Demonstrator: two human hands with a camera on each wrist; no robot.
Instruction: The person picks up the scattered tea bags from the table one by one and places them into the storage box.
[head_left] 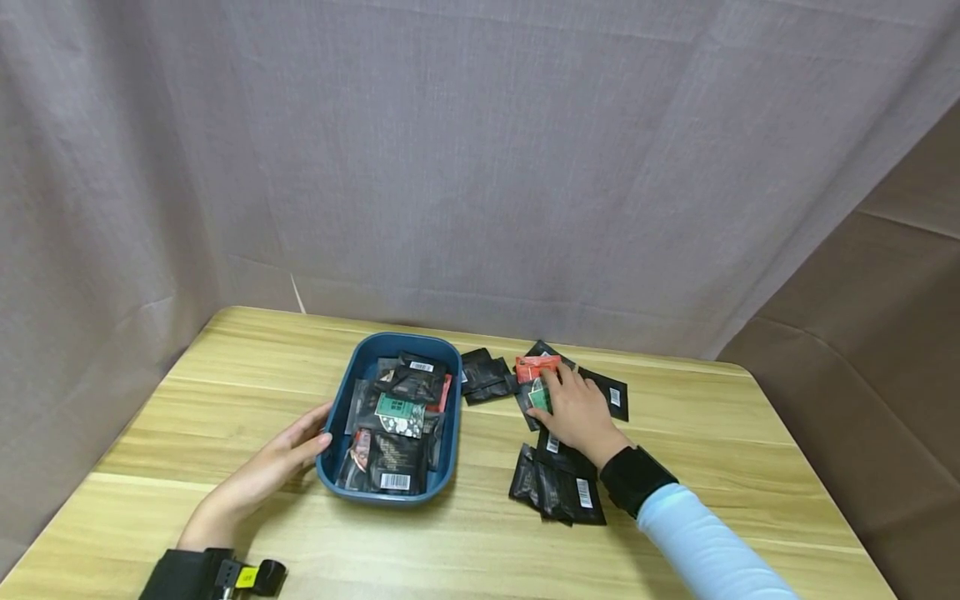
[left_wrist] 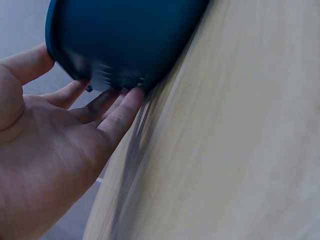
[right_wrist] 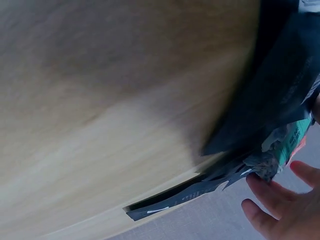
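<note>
A blue plastic basket (head_left: pixel 325 468) holds several black sachets, with a green-labelled sachet (head_left: pixel 400 410) on top. At its left side, my left hand (head_left: pixel 262 471) grips it, thumb on the rim and fingers against the outer wall (left_wrist: pixel 120 45). My right hand (head_left: pixel 577 408) is over a loose pile of sachets to the right. Its thumb and spread fingers touch a sachet with a green label (head_left: pixel 537 398), beside a red-topped sachet (head_left: pixel 534 367). In the right wrist view, fingertips of the right hand (right_wrist: pixel 290 205) meet the green-labelled sachet (right_wrist: pixel 292 140); most of the thumb is outside that view.
Black sachets (head_left: pixel 486 377) lie between the basket and the right-hand pile. Another cluster of black sachets (head_left: pixel 558 492) lies nearer, below the right wrist. All are on a light wooden table (head_left: pixel 720 467), with a grey cloth (head_left: pixel 480 167) hanging behind its back edge.
</note>
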